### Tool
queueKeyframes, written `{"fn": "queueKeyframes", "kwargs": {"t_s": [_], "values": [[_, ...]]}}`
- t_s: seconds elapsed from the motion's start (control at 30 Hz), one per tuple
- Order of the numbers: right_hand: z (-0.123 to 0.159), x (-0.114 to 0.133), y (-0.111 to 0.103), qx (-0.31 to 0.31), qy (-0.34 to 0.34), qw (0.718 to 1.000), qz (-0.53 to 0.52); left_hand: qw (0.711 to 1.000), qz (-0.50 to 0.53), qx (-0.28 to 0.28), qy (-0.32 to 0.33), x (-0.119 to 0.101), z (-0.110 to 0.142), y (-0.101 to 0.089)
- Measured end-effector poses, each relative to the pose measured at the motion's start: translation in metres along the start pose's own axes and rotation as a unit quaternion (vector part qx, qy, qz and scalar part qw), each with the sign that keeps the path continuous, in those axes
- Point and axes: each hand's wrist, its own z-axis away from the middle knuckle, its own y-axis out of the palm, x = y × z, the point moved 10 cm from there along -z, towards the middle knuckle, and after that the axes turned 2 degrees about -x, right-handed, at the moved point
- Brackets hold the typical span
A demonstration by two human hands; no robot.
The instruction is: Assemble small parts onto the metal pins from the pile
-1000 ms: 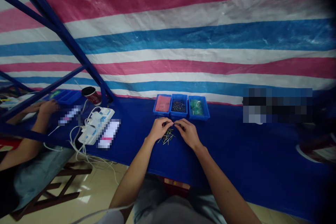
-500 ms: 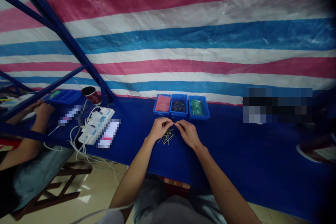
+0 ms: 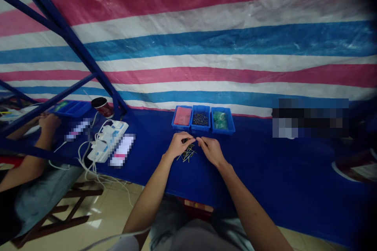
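My left hand (image 3: 179, 144) and my right hand (image 3: 211, 149) are close together over the blue table, fingertips nearly meeting. Both are closed in a pinch; whatever lies between the fingers is too small to name. A dark bit shows inside the curl of my left hand. Just below the hands lies a loose pile of thin yellowish and dark pin-like pieces (image 3: 187, 154). Beyond them stand three blue bins: one with pink packets (image 3: 183, 116), one with dark thin pin-like pieces (image 3: 200, 118), and one with green pieces (image 3: 220, 120).
Left of me are a white power strip (image 3: 108, 141) with tangled cables, a blurred-out phone-like item (image 3: 122, 150) and a dark-lidded cup (image 3: 103, 106). Another person's hands (image 3: 48, 121) are at the far left, behind a blue metal frame (image 3: 67, 39). A round container (image 3: 356, 166) stands at right.
The fingertips of my two hands have drawn slightly apart, the right hand shifting a little to the right. The pile and bins look the same.
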Motion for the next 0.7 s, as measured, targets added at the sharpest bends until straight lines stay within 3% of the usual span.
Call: {"fn": "queueKeyframes", "kwargs": {"t_s": [0.7], "values": [[-0.0015,-0.0001,0.0004,-0.017,-0.017,0.999,-0.041,1.0,0.015,0.002,0.004,-0.0003,0.0,0.0002]]}}
